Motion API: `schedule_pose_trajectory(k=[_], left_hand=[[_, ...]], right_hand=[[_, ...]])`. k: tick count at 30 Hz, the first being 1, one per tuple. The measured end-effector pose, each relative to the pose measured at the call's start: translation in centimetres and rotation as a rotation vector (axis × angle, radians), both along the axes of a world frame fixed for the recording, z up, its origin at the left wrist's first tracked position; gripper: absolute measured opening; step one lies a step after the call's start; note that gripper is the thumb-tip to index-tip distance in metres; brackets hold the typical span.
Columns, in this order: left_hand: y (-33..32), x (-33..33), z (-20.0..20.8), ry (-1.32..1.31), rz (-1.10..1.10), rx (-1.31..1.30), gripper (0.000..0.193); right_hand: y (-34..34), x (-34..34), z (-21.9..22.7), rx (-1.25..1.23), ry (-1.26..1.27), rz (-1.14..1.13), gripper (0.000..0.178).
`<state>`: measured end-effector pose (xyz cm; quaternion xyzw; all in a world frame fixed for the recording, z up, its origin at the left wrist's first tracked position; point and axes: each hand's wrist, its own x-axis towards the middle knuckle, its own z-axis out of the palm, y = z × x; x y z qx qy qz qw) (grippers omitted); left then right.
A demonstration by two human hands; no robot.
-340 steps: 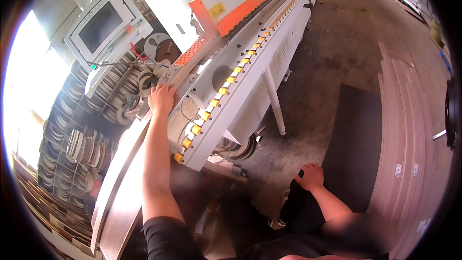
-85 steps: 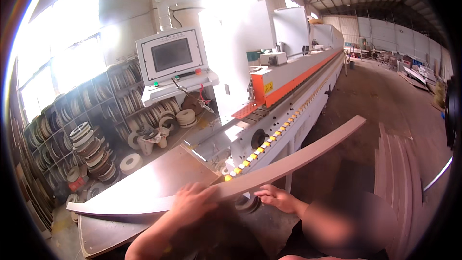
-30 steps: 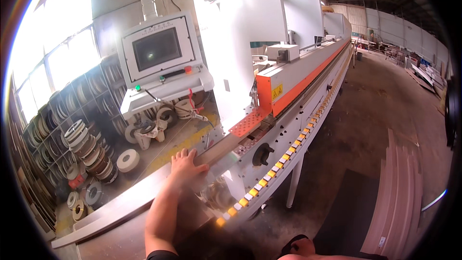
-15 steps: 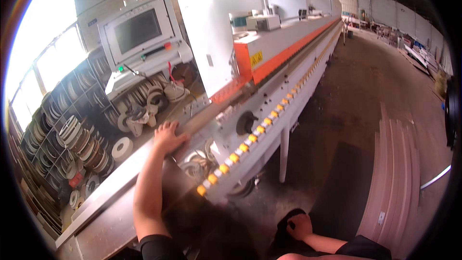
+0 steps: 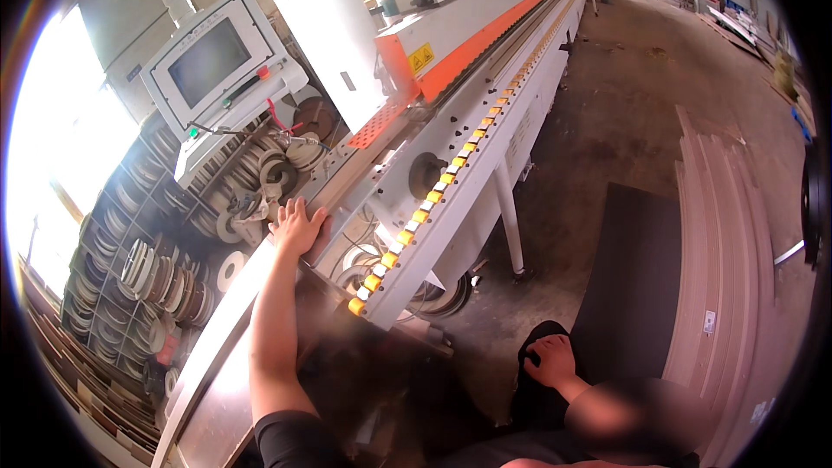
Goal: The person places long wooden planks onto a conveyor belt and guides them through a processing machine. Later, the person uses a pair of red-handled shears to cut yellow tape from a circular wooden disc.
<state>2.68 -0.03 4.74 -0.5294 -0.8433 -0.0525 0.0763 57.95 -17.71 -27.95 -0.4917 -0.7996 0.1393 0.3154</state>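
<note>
Head view: the largest thing before me is the long white-and-orange machine (image 5: 472,199), reaching away from the person toward the far end of the hall. To its right, long boards (image 5: 719,295) lie stacked beside a dark flat sheet (image 5: 637,269); over on the left a rack (image 5: 108,269) is packed with rolls of banding. Then comes the brownish surface (image 5: 217,420) at the machine's near end, with the long pale strip (image 5: 221,325) lying along its left side and pointing toward the red perforated plate (image 5: 377,126); exactly where its far end stops I can't make out. The left hand (image 5: 297,227) is laid over the strip, fingers apart and pressing from above rather than clamped round it. The right hand (image 5: 552,362) rests on the dark-clad knee, well apart from the strip; how far its fingers are closed I can't tell. Smallest are the yellow rollers (image 5: 405,238) lined along the machine's near edge. To my eye the step in hand is guiding the strip along the machine's feed line. The next move, I'd judge, calls for light, even pressure, the strip kept straight, and fingers well short of the plate.
</note>
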Motion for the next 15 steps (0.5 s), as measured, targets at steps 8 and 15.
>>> schedule_pose_trajectory(k=[8,15], left_hand=[[3.8,2.7,-0.6,0.060,-0.008,0.012,0.087],[10.0,4.6,-1.2,0.082,-0.056,0.109,0.082]], right_hand=[[0.7,0.2,-0.2,-0.023,-0.004,0.012,0.019],[0.9,1.2,-0.3,-0.029,0.023,0.007,0.019]])
